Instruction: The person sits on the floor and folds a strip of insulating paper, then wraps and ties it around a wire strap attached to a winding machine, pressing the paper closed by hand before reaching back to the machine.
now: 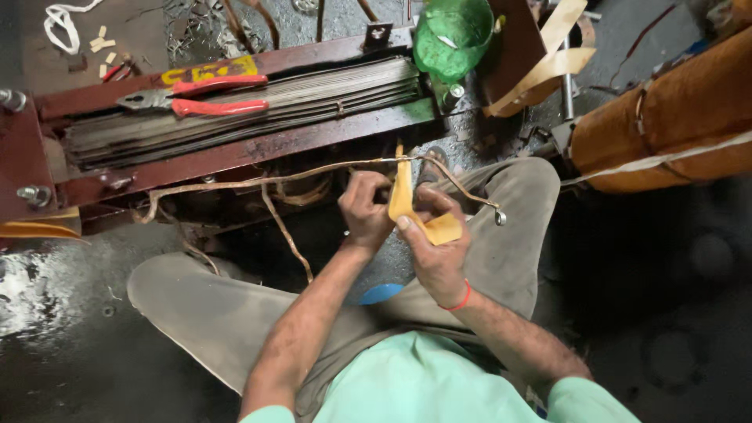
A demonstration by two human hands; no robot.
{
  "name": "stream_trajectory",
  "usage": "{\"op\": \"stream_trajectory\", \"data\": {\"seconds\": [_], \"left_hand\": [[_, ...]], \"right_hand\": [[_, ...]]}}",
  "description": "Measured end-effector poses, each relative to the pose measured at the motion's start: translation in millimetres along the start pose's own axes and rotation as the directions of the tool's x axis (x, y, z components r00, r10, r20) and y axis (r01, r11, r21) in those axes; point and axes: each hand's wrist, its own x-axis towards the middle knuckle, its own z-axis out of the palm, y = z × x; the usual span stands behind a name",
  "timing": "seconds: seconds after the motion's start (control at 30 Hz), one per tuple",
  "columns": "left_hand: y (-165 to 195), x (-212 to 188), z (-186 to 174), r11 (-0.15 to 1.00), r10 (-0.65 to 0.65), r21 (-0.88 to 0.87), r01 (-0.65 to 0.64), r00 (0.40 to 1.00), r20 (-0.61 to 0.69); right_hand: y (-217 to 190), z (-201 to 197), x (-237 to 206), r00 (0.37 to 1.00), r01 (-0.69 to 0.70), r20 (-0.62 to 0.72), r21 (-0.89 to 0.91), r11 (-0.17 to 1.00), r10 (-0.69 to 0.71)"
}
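You're sitting on the floor (689, 313) with both hands up in the middle of the frame. Your left hand (365, 210) has its fingers closed tight around the taped wire lead (313, 174), right where it meets the yellow insulation strip (403, 200). Your right hand (435, 249) pinches the lower end of that same strip, thumb pressed on top, with a red thread band around the wrist. The strip stands nearly upright between the two hands, and its bottom end folds over under your thumb. The lead runs off left toward the dark red steel frame (235, 149) and right to a small metal lug (500, 217) hanging just past your knee. Red-handled pliers (196, 95) lie on the frame's laminations, upper left. A green plastic bag (453, 35) sits at top centre, and an orange-brown wrapped coil (666, 110) is at upper right.
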Motion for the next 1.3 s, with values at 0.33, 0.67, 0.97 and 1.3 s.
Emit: {"op": "stream_trajectory", "data": {"seconds": [0.33, 0.67, 0.97, 1.3], "left_hand": [[40, 76, -31, 0.86, 0.363, 0.195, -0.471, 0.834, 0.415], [1, 92, -24, 0.985, -0.172, 0.113, 0.129, 0.767, 0.618], [-8, 119, -5, 0.843, -0.491, 0.237, 0.484, 0.51, 0.706], [15, 132, -12, 0.79, -0.598, 0.388, 0.475, 0.455, 0.66]], "right_hand": [[-4, 16, 4, 0.999, -0.025, 0.04, 0.066, 0.997, 0.022], [-27, -4, -8, 0.672, 0.388, 0.661, 0.069, 0.919, -0.334], [12, -36, 46, 0.799, 0.584, 0.445, -0.42, 0.695, -0.403], [24, -26, 75, 0.764, 0.64, 0.474, -0.64, 0.424, -0.438]]}}
